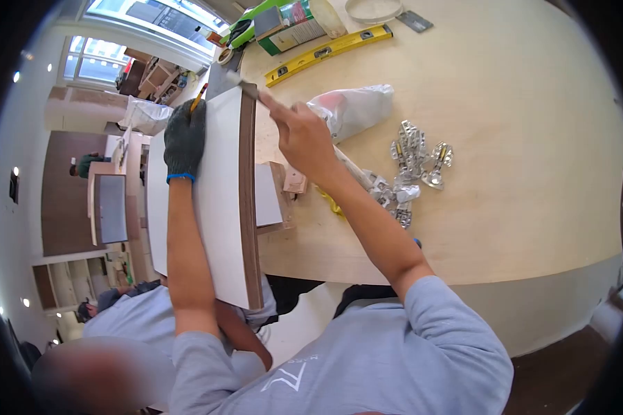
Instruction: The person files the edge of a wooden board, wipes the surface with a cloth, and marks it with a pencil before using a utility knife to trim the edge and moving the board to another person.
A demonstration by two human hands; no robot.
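Observation:
My left hand [185, 142], in a dark glove with a blue cuff, rests on a white-faced board [221, 187] with brown edges. A yellow pencil [199, 98] sticks out from its fingers. My right hand [304, 135] is bare and closed, its index finger stretched along a flat tool [248, 88], perhaps a scraper, at the board's far corner. The tool's tip is blurred. Right of this hand, a plastic bag [356, 111] lies on the pale table [519, 138]. Metal hinges [412, 155] are heaped nearby.
Along the table's far side are a yellow spirit level [329, 55], a green-and-white container [298, 31] and a tape roll [372, 7]. A person in a grey shirt [128, 318] is close at lower left. Another person [84, 166] stands far back.

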